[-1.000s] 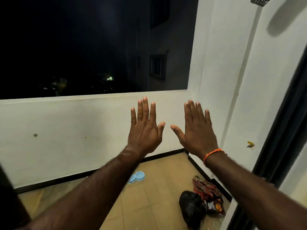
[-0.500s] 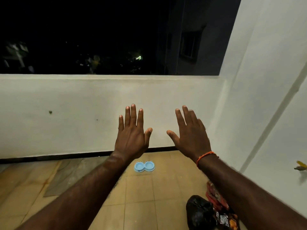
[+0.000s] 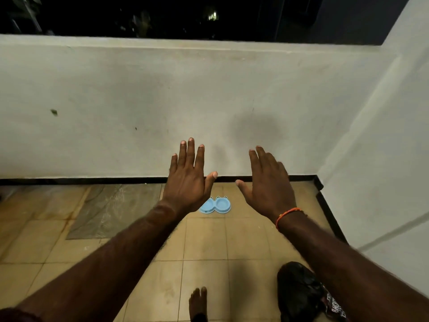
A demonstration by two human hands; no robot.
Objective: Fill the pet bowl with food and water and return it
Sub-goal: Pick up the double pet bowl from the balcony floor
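A light blue double pet bowl (image 3: 219,205) with two round wells lies on the tan tiled floor, close to the foot of the white balcony wall. Both wells look empty. My left hand (image 3: 188,180) is stretched out flat, fingers spread, holding nothing; in the picture it covers the bowl's left edge but it hangs well above the floor. My right hand (image 3: 268,182), with an orange thread at the wrist, is also flat and empty, to the right of the bowl.
A black plastic bag (image 3: 299,293) and a printed food packet (image 3: 335,305) lie on the floor at the lower right by the side wall. A clear plastic sheet (image 3: 109,210) covers tiles to the left. My bare foot (image 3: 198,303) stands at the bottom edge.
The view has tilted down and left, so the floor and bowl now sit in the middle. Both hands stay raised and flat, drifting lower in the picture toward the bowl.
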